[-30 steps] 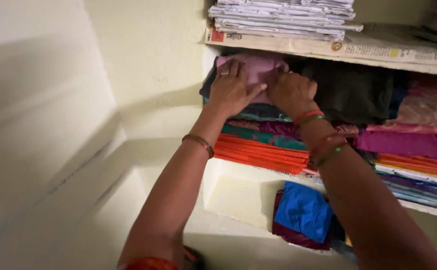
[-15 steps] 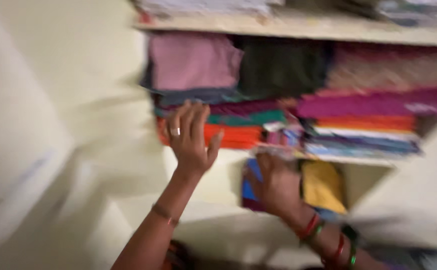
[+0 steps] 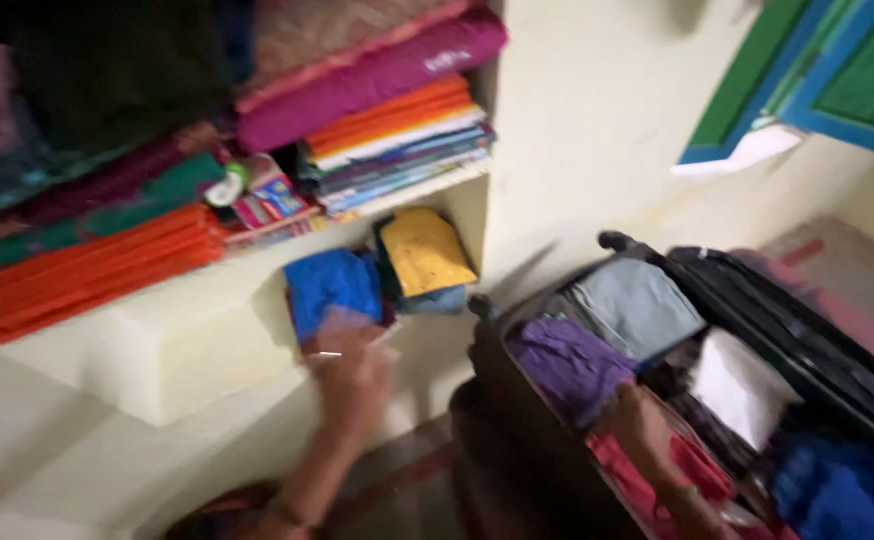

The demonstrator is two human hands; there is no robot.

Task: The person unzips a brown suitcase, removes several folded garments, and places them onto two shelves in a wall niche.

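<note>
The picture is motion-blurred. My left hand (image 3: 352,385), a ring on one finger, hangs in front of the lower wall shelf, just below a folded blue cloth (image 3: 332,285) and holding nothing. My right hand (image 3: 642,430) reaches down into an open dark suitcase (image 3: 492,440). It lies on the clothes there, between a purple cloth (image 3: 569,365) and a red cloth (image 3: 637,485). Blur hides its fingers, and I cannot tell whether they grip anything.
A yellow cloth (image 3: 422,250) sits beside the blue one. On the shelf above lie stacked folded fabrics, orange (image 3: 77,275) and magenta (image 3: 367,75). The suitcase also holds grey (image 3: 635,305), white (image 3: 732,385) and blue (image 3: 837,490) clothes. Green window shutters (image 3: 817,70) are at upper right.
Both hands left the pink cloth on the upper shelf and dropped. The view swung right and down to the suitcase, and my right hand moved into it.
</note>
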